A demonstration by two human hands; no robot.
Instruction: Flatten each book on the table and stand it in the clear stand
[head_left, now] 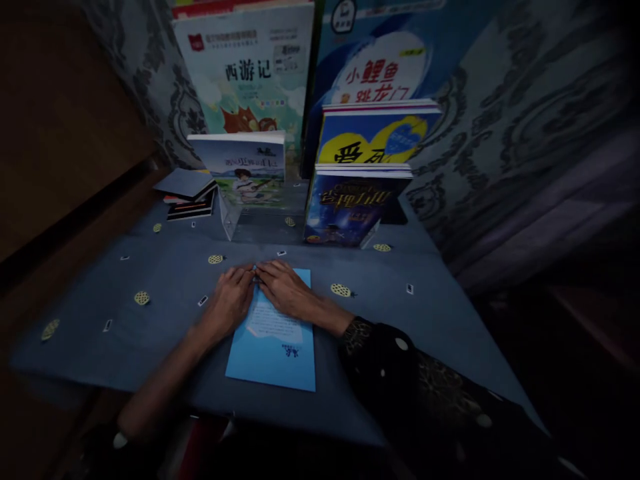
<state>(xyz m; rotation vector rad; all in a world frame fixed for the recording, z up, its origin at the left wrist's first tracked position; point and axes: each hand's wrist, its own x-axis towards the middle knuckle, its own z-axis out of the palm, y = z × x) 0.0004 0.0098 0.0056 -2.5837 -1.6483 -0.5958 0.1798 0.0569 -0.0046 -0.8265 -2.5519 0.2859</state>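
Blue booklet point(274, 337) lies flat on the blue tablecloth point(165, 273), long axis running away from the person, back cover up, white text panel showing. Both hands rest on its far end. Left hand point(231, 298) lies palm down at the booklet's far left corner, fingers flat and touching the cover. Right hand point(287, 289) lies palm down across the far edge, fingertips meeting those of the left. Neither hand is clenched; whether either pinches the edge cannot be told, since the fingertips hide it.

Progress, as judged: the booklet is closed and not lifted. The hands look set on its top edge, so any opening, turning or moving of it appears not yet begun.

Count, taking the booklet as landmark:
- Beyond it, five displayed books: two front ones on clear stands, a pale-cover book point(246, 170) to the far left and a dark blue book point(345, 203) to the far right; a yellow-and-blue book point(375, 133) behind the dark one; two large books leaning on the wall at the back.
- Far left of it, one small stack of thin dark books point(189, 195).
- Around it, roughly eight yellow dotted ovals in the cloth's pattern, one point(341, 290) just right of the right hand.
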